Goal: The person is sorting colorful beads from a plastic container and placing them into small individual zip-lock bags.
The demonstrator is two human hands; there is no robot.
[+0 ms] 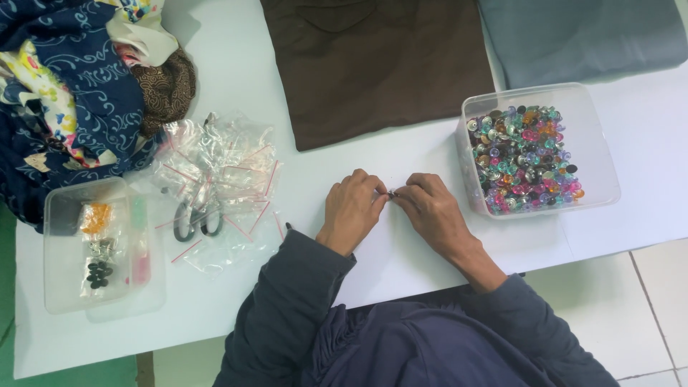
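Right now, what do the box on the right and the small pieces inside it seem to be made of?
The box looks like clear, thin plastic: the white table shows through its walls. The small pieces look like glossy plastic or glass, some translucent pink, teal and purple, some dark, some perhaps metallic; too small to be sure.

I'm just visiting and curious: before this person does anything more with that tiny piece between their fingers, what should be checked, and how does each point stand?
1. Left hand and right hand both pinch the small dark piece: ok.
2. What the piece is: cannot tell.
3. Clear tub of colourful buttons close beside the right hand: ok.
4. Scissors free to grab: not ok, among plastic bags.
5. White table bare under the hands: ok.
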